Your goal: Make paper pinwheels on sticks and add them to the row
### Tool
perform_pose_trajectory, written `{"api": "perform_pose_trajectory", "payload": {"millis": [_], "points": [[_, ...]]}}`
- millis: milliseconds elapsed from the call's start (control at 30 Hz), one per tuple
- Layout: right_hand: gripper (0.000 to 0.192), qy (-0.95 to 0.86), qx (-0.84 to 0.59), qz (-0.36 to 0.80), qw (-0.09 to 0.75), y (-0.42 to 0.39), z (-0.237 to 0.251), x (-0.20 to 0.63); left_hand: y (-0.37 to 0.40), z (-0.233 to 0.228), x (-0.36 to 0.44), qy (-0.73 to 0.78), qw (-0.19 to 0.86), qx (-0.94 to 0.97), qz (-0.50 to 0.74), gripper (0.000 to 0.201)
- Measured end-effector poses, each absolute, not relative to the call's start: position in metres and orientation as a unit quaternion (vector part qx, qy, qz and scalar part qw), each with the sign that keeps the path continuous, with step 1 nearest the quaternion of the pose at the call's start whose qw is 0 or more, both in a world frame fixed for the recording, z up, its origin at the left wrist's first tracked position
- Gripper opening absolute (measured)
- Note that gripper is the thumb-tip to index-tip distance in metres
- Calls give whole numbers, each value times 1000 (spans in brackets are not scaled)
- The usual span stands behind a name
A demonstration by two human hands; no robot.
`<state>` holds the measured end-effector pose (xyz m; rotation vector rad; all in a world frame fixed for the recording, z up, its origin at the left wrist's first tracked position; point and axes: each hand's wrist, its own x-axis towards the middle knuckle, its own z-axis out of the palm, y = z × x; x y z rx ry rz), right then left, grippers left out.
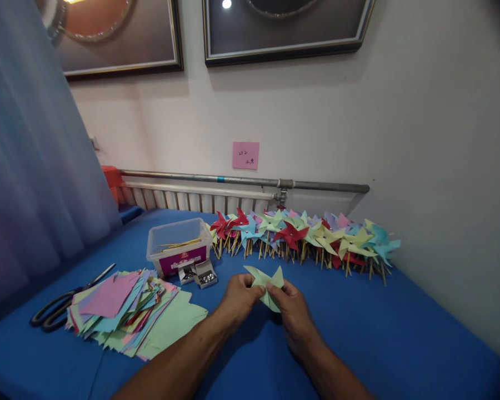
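Note:
Both of my hands hold one light green paper pinwheel piece (266,282) just above the blue table (391,339). My left hand (238,300) pinches its left side and my right hand (291,315) grips its lower right, fingers folded over the paper. Two pointed flaps stick up above my fingers. The lower part of the paper is hidden behind my right hand.
A pile of coloured paper squares (129,314) lies at the left, with black scissors (60,308) beside it. A clear plastic box (179,250) holds sticks, and small pin boxes (200,275) sit before it. A row of finished pinwheels (304,239) lines the wall.

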<state>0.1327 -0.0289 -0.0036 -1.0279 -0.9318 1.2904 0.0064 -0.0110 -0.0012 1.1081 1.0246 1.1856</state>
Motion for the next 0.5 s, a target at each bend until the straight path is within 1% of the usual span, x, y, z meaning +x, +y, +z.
{"api": "perform_pose_trajectory", "payload": {"millis": [133, 333, 500], "points": [[32, -397, -440, 552, 587, -27, -6, 134, -11, -1, 7, 445, 571, 474, 501, 20], [41, -394, -437, 557, 585, -24, -10, 135, -13, 4, 8, 451, 567, 475, 500, 22], [40, -388, -434, 573, 576, -27, -5, 136, -14, 6, 7, 467, 559, 482, 488, 23]]}}
